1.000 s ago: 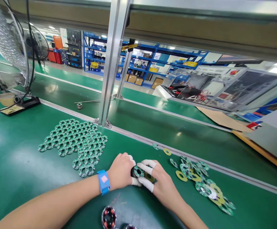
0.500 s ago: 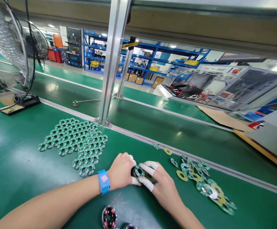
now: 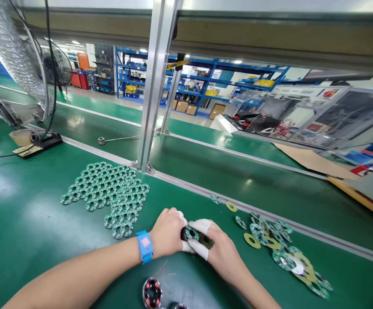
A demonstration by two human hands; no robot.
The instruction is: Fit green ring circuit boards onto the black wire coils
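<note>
Both hands close around one small black round motor part topped by a green ring-shaped circuit board (image 3: 191,234) — the left hand (image 3: 169,231) grips it from the left, the right hand (image 3: 217,249) pinches it with white-cotted fingertips (image 3: 199,225), pressed down on the green bench mat (image 3: 28,223). A blue wrist strap (image 3: 144,246) circles the left wrist. Left lies a sheet of joined green ring boards (image 3: 107,193); right, loose green and yellow rings (image 3: 279,244). A copper-wound stator (image 3: 152,293) sits nearer the body.

Left hand (image 3: 169,231) and right hand (image 3: 217,249) meet fingertip to fingertip, apparently pinching, forearms converging.
</note>
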